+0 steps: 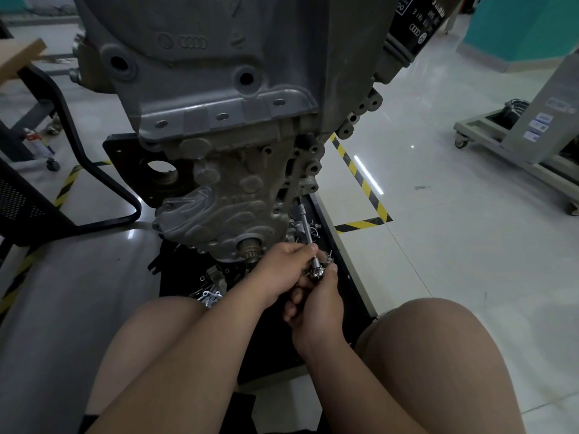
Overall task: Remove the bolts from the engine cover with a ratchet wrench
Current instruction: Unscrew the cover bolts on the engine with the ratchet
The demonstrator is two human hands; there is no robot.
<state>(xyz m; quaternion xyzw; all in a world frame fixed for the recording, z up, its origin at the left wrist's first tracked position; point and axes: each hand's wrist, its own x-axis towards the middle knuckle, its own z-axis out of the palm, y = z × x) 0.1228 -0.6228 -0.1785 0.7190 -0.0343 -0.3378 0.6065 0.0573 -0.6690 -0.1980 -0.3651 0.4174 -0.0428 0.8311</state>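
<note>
Shiny floor (438,145); left hand (286,266) and right hand (318,303) grip a ratchet wrench (305,225) at the engine cover (225,208); seemingly loosening; next, steady turns.

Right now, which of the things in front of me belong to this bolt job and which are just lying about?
Part of the job: ratchet wrench; left hand and right hand gripping it; engine cover its extension reaches.

Just lying about: loose metal parts on the black tray; black chair; grey trolley; striped floor tape.
</note>
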